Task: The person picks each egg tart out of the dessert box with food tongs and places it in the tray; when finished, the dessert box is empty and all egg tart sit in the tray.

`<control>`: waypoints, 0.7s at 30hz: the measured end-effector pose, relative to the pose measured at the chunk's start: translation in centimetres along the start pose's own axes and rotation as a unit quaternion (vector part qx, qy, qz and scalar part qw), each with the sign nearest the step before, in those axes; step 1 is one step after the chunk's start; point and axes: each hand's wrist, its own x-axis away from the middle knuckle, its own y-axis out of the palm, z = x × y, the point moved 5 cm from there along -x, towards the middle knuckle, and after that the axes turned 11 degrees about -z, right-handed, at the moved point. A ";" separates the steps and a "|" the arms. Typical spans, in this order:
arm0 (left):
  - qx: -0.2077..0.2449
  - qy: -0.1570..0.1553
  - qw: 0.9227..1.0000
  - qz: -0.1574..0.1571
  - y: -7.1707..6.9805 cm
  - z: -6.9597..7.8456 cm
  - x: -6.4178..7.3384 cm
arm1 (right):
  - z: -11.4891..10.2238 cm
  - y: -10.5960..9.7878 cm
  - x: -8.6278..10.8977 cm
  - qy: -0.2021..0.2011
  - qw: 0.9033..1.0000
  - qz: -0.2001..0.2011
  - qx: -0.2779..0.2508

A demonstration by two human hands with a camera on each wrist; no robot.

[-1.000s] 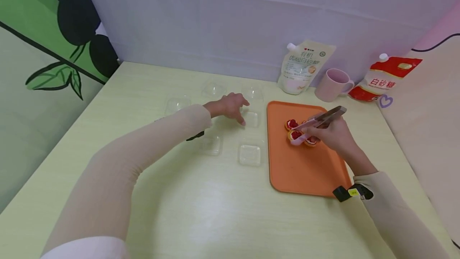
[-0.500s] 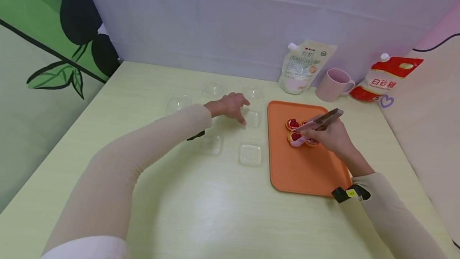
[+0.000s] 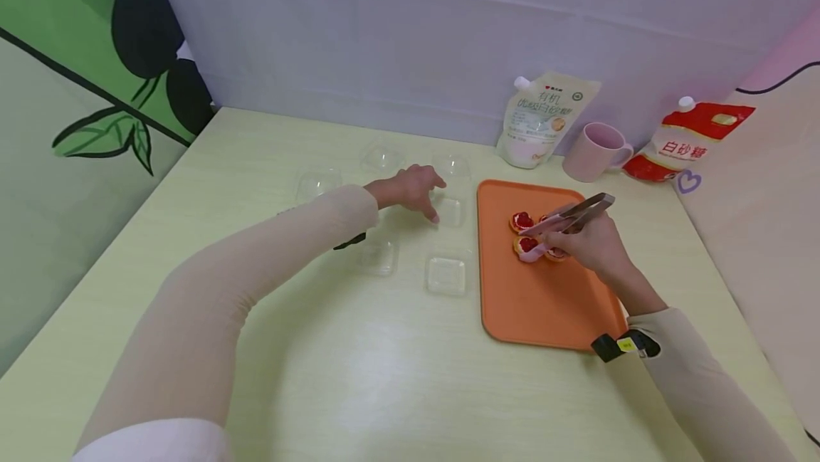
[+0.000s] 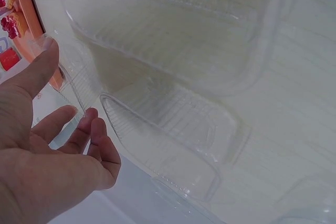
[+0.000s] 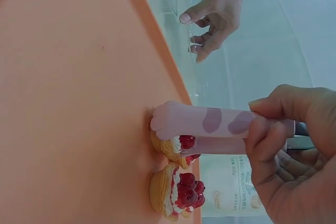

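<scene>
My right hand point(image 3: 592, 238) grips a pair of tongs point(image 5: 184, 121) with metal handles and pink paw-shaped tips. The tips straddle the front-left tart point(image 3: 527, 245), one of several small tarts with white cream and red berries grouped on an orange tray point(image 3: 544, 309). Partly behind the tongs lies that tart in the right wrist view, beside another tart point(image 5: 181, 192). To the tray's left, my left hand point(image 3: 413, 188) is at a clear plastic container point(image 3: 450, 213), thumb and forefinger spread at its edge. Its other fingers bend loosely in the left wrist view.
Several more clear containers stand left of the tray, among them a near one point(image 3: 446, 275) and a far-left one point(image 3: 318, 184). Along the back are a white spouted pouch point(image 3: 534, 124), a pink mug point(image 3: 592, 152) and a red-and-white pouch point(image 3: 679, 142).
The right hand and tongs have shifted slightly to the left and lower over the tarts. The left hand stays at the container.
</scene>
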 end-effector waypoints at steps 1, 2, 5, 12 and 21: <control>-0.001 0.000 1.000 0.000 0.0 0.0 0.0 | 0.0 0.0 0.0 0.001 1.000 0.001 -0.001; -0.002 -0.001 1.000 0.000 0.0 0.1 0.0 | 0.0 -0.1 0.0 0.003 1.000 0.002 -0.001; -0.007 -0.002 1.000 0.001 -0.1 0.2 0.1 | 0.1 -0.1 0.1 0.006 1.000 0.002 -0.005; -0.001 -0.003 1.000 -0.006 -0.2 0.3 0.4 | -0.4 -0.5 0.4 -0.013 1.000 0.012 0.001; 0.005 -0.007 1.000 -0.009 0.0 0.1 0.2 | -0.7 -1.8 0.8 -0.035 0.999 0.031 -0.016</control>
